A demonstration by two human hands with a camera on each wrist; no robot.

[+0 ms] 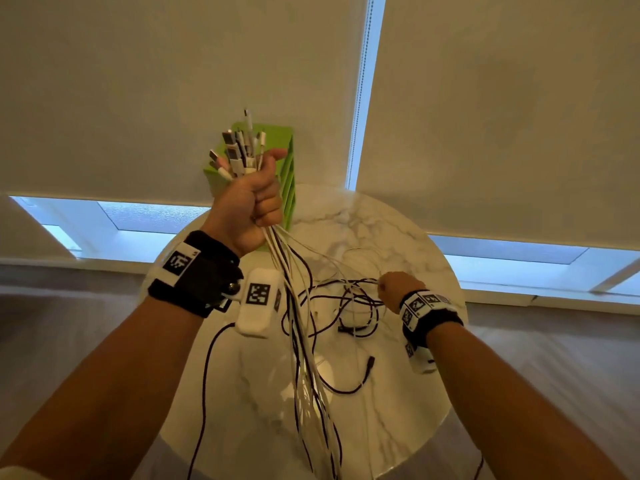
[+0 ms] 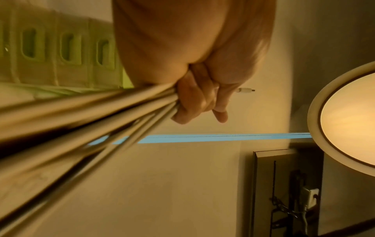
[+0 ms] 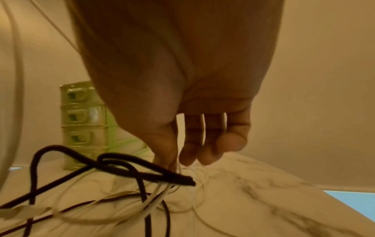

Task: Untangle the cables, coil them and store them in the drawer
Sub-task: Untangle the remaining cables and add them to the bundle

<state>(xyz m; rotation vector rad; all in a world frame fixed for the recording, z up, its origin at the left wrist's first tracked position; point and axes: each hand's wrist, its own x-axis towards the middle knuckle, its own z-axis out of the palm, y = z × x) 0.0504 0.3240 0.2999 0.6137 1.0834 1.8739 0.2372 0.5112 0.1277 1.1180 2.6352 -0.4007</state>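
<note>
At the centre of the head view the left hand (image 1: 249,202) is clenched round a bundle of cables (image 1: 298,306), their plug ends (image 1: 239,150) fanned above the fist and their lengths hanging down to the tabletop (image 1: 398,230). Lower right of centre, the right hand (image 1: 398,289) is down at the tangle (image 1: 349,306); in the right wrist view its fingertips (image 3: 168,160) appear to pinch thin white strands beside a black loop (image 3: 121,162), the other fingers loosely extended.

The step in hand looks like teasing one cable out of the knot. It would go best by keeping the raised bundle steady and taut and following a single strand back through its crossings, loosening loops instead of yanking, since a pull could tighten the black loop round the white ones.

The cables are thin and limp: some smooth white, some dark and seemingly braided, ending in small rigid metal and white plastic connectors. The tabletop is round, glossy, white marble with grey veins. Behind the left hand stands the green drawer unit (image 1: 284,174), a stack of glossy plastic drawers with recessed handles (image 3: 77,112); all appear closed, and no cable is coiled yet.
</note>
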